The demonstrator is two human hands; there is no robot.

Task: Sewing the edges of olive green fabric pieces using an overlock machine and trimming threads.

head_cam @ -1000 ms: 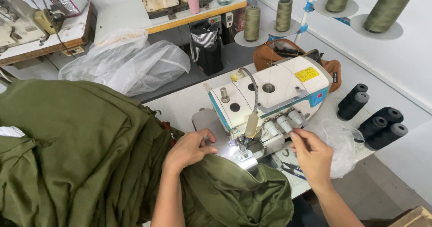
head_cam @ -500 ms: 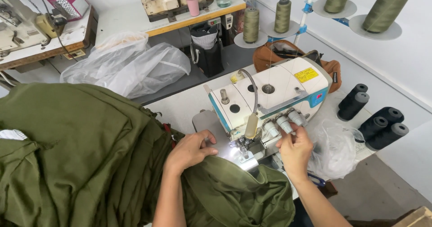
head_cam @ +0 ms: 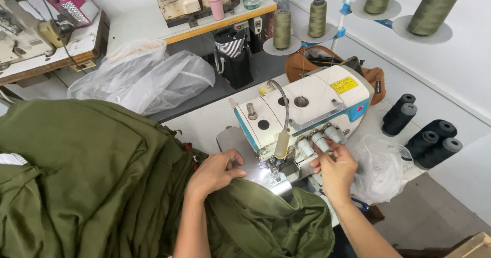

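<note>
A person sits at a white overlock sewing machine [head_cam: 307, 109] on a pale counter [head_cam: 204, 122], seen from above. The left hand [head_cam: 215, 172] lies flat, fingers loosely spread, on olive-green fabric [head_cam: 92, 181] just beside the lit needle area; the cloth is heaped over the person's lap and spills off the counter's near edge on the left. The right hand [head_cam: 335, 168] is raised to the machine's front, fingertips pinching at the row of grey tension knobs [head_cam: 319, 140].

A bent lamp arm [head_cam: 282, 120] crosses the machine's face between the two hands. To the right, a crumpled clear plastic bag [head_cam: 381, 168] sits close against the right wrist, and black thread cones [head_cam: 422, 132] lie near the counter's far right edge. Olive thread cones [head_cam: 317, 17] stand on a rack behind the machine, with a brown bag [head_cam: 307, 63] below them. Beyond the counter's far edge, a large clear plastic sack [head_cam: 140, 76] lies on the floor, with other sewing machines [head_cam: 189, 0] on benches well apart. A bare strip of counter shows left of the machine.
</note>
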